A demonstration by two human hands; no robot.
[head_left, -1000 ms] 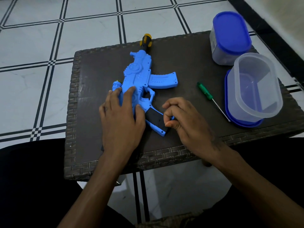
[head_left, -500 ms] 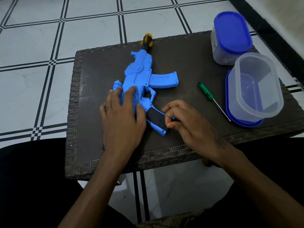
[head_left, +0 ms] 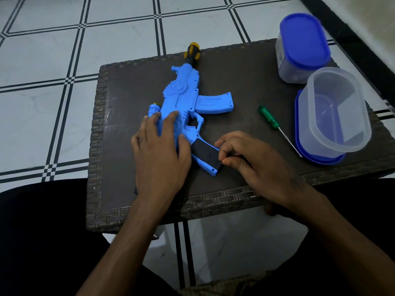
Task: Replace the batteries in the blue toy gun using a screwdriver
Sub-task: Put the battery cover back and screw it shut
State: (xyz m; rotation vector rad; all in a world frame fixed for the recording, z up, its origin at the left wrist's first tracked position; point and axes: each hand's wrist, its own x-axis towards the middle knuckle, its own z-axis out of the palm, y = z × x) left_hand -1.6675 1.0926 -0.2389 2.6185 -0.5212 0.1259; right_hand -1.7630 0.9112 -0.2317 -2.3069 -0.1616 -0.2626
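Observation:
The blue toy gun [head_left: 186, 97] lies flat on the dark wicker table [head_left: 245, 82], its black and yellow muzzle pointing away from me. My left hand [head_left: 160, 154] rests palm down on the rear of its body, fingers spread. The grip carries a black cover panel [head_left: 204, 153]. My right hand [head_left: 245, 159] pinches the lower right edge of that grip between thumb and curled fingers. A green-handled screwdriver [head_left: 270, 119] lies on the table to the right, untouched.
A clear plastic container [head_left: 335, 112] stands upside down on a blue lid [head_left: 316, 159] at the right edge. Behind it stands a closed tub with a blue lid [head_left: 303, 37]. White tiled floor surrounds the table; my dark-clothed legs are below.
My right hand's fingers have shifted slightly along the bottom of the grip. The left hand and the gun stay where they were.

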